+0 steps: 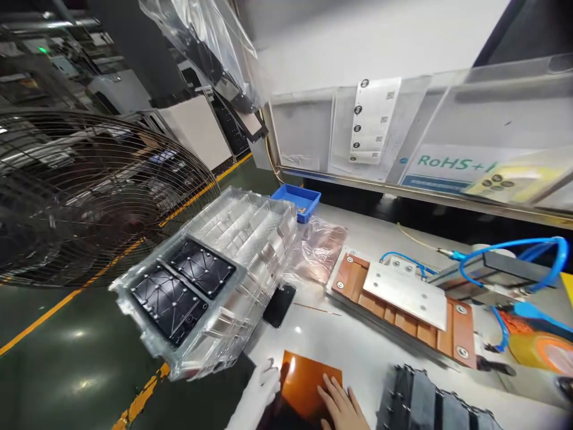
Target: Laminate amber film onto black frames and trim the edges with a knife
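A glossy orange sheet (308,385) lies on the metal table at the bottom centre. My left hand (264,385), in a white glove, is at the sheet's left edge with its fingers curled together; what they may hold is too small to make out. Bare and spread, my right hand (341,401) rests its fingertips on the right part of the sheet. Just beyond the sheet is a black phone (279,306). A stack of clear plastic trays (264,239) stands to the left, with two black panels (170,303) in the top one.
A brown and silver fixture (405,292) with blue air hoses (505,242) stands on the right. Black ribbed parts (423,400) are at the lower right. Behind are plastic film (320,251) and a blue bin (298,200). A large fan (102,197) stands at left.
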A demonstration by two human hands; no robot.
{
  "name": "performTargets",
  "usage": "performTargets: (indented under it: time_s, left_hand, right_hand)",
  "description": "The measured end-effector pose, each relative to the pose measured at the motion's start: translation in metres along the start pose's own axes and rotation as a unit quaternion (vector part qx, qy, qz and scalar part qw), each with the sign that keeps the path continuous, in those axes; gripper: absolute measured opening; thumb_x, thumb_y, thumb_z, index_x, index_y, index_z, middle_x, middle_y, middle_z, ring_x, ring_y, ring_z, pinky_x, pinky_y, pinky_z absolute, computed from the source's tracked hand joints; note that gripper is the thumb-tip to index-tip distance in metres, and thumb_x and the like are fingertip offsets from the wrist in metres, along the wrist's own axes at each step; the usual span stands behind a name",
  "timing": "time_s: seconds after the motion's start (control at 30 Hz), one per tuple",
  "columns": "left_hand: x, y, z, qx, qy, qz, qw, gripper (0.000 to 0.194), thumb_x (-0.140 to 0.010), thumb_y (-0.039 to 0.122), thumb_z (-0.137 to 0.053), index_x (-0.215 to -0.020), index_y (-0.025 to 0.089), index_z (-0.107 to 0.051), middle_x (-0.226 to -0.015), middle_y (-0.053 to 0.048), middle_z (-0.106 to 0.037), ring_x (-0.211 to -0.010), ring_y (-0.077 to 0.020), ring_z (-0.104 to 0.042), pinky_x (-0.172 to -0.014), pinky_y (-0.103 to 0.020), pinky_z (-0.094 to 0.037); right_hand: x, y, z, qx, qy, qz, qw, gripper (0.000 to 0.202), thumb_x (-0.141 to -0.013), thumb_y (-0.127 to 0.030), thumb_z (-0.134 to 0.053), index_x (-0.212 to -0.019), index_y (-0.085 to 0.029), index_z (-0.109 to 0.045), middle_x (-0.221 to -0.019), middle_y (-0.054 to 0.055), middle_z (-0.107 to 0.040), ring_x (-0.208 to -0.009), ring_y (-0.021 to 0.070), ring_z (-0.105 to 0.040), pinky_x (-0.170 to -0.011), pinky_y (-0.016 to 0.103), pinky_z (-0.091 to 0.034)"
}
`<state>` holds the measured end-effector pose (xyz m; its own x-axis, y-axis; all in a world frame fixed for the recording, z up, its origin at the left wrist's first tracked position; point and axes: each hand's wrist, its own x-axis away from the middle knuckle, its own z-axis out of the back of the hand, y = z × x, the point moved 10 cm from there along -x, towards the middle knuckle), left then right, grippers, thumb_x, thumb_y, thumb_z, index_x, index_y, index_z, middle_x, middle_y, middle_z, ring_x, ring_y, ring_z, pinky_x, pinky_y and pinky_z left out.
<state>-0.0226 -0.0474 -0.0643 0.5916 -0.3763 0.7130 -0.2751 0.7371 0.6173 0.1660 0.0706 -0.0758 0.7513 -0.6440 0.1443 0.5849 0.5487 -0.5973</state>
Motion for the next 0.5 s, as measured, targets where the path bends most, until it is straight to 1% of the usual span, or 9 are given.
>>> performTargets:
  time_s: [0.07,0.13,0.17,0.23,0.3,0.33,0.4,0.47,0.5]
  left_hand:
    - [-0.004,-0.004,0.008,-0.003,0.022,0.005,1.0,0.06,-0.073,0.052,-0.066,-0.118,0.017,-0.05,-0.124,-0.017,-0.061,-0.104,-0.0262,-0.065,-0.094,-0.038,-0.049]
    - [0.0,-0.005,0.012,-0.017,0.027,0.01,0.999,0.06,-0.064,0.052,-0.073,-0.108,0.019,-0.05,-0.119,-0.015,-0.062,-0.107,-0.0255,-0.063,-0.094,-0.035,-0.047]
    - [0.003,-0.008,0.011,-0.019,0.02,0.019,0.999,0.059,-0.062,0.053,-0.074,-0.105,0.02,-0.05,-0.114,-0.013,-0.064,-0.105,-0.025,-0.064,-0.091,-0.035,-0.048]
    - [0.01,-0.018,0.0,-0.023,-0.014,0.046,0.999,0.056,-0.061,0.056,-0.071,-0.098,0.02,-0.051,-0.095,-0.009,-0.067,-0.088,-0.0239,-0.067,-0.075,-0.035,-0.051]
    - [0.016,-0.02,-0.016,-0.032,-0.057,0.047,0.997,0.049,-0.06,0.055,-0.071,-0.087,0.018,-0.053,-0.076,-0.004,-0.065,-0.071,-0.0205,-0.064,-0.065,-0.032,-0.048]
    - [0.018,-0.016,-0.024,-0.04,-0.076,0.03,0.996,0.044,-0.06,0.052,-0.071,-0.082,0.018,-0.055,-0.071,-0.002,-0.062,-0.068,-0.0185,-0.062,-0.064,-0.031,-0.046]
    - [0.025,0.004,-0.037,-0.055,-0.108,-0.021,0.992,0.033,-0.064,0.044,-0.069,-0.078,0.016,-0.06,-0.066,0.0,-0.06,-0.065,-0.0157,-0.057,-0.065,-0.029,-0.044]
    - [0.034,0.032,-0.046,-0.069,-0.128,-0.069,0.987,0.026,-0.072,0.038,-0.063,-0.084,0.015,-0.066,-0.067,0.0,-0.06,-0.064,-0.0151,-0.054,-0.066,-0.03,-0.043]
    - [0.04,0.048,-0.049,-0.084,-0.134,-0.098,0.983,0.024,-0.075,0.035,-0.06,-0.087,0.015,-0.068,-0.07,-0.001,-0.062,-0.064,-0.0155,-0.054,-0.066,-0.03,-0.043]
  right_hand:
    - [0.004,-0.002,-0.008,0.001,-0.027,0.029,0.999,0.059,-0.069,-0.009,-0.055,-0.123,-0.028,-0.066,-0.137,0.005,-0.055,-0.126,0.0315,-0.054,-0.105,0.051,-0.045]
    - [0.009,-0.005,-0.011,0.0,-0.043,0.052,0.998,0.06,-0.073,-0.01,-0.054,-0.13,-0.028,-0.061,-0.141,0.005,-0.051,-0.127,0.0316,-0.052,-0.104,0.052,-0.046]
    - [0.011,-0.006,-0.011,-0.001,-0.045,0.059,0.997,0.06,-0.075,-0.011,-0.053,-0.132,-0.027,-0.059,-0.142,0.006,-0.049,-0.128,0.0318,-0.05,-0.104,0.053,-0.045]
    - [0.013,-0.008,-0.007,-0.002,-0.041,0.064,0.997,0.059,-0.078,-0.01,-0.05,-0.135,-0.023,-0.056,-0.144,0.008,-0.047,-0.13,0.0325,-0.049,-0.104,0.057,-0.044]
    - [0.013,-0.011,-0.001,-0.005,-0.031,0.064,0.997,0.055,-0.079,-0.012,-0.053,-0.133,-0.021,-0.058,-0.141,0.01,-0.051,-0.127,0.0343,-0.051,-0.102,0.06,-0.045]
    - [0.012,-0.014,0.005,-0.008,-0.024,0.062,0.998,0.05,-0.082,-0.016,-0.055,-0.132,-0.021,-0.059,-0.139,0.011,-0.054,-0.125,0.0349,-0.054,-0.101,0.06,-0.046]
    - [0.009,-0.022,0.02,-0.013,-0.004,0.055,0.998,0.042,-0.089,-0.027,-0.057,-0.13,-0.023,-0.061,-0.136,0.011,-0.058,-0.122,0.0339,-0.057,-0.1,0.058,-0.048]
    - [0.002,-0.035,0.046,-0.023,0.03,0.05,0.998,0.038,-0.095,-0.037,-0.051,-0.129,-0.026,-0.061,-0.136,0.01,-0.059,-0.123,0.0308,-0.057,-0.102,0.055,-0.048]
    - [-0.001,-0.043,0.062,-0.031,0.055,0.05,0.997,0.037,-0.097,-0.039,-0.048,-0.129,-0.027,-0.061,-0.135,0.009,-0.06,-0.124,0.0292,-0.056,-0.103,0.053,-0.048]
